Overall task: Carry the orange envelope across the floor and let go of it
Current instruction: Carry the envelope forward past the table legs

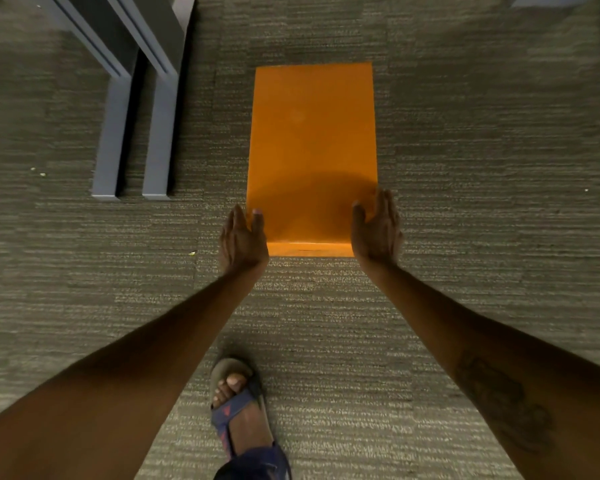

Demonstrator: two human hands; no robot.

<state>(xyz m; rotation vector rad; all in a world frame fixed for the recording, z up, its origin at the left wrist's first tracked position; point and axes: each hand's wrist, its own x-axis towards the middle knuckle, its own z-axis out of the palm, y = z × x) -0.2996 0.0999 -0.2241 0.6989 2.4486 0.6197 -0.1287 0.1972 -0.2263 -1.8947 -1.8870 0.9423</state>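
The orange envelope (312, 147) is a large flat rectangle, lying on or just above the grey carpet, its long side pointing away from me. My left hand (243, 237) grips its near left corner, thumb on top and fingers along the side edge. At the near right corner, my right hand (376, 230) holds it the same way. Both arms reach far forward and down. I cannot tell whether the envelope rests fully on the carpet.
Two grey metal furniture legs (132, 133) stand on the carpet to the left of the envelope. My sandalled foot (239, 410) is planted behind my hands. A pale object (551, 0) shows at the top right corner. Open carpet (482, 150) lies to the right.
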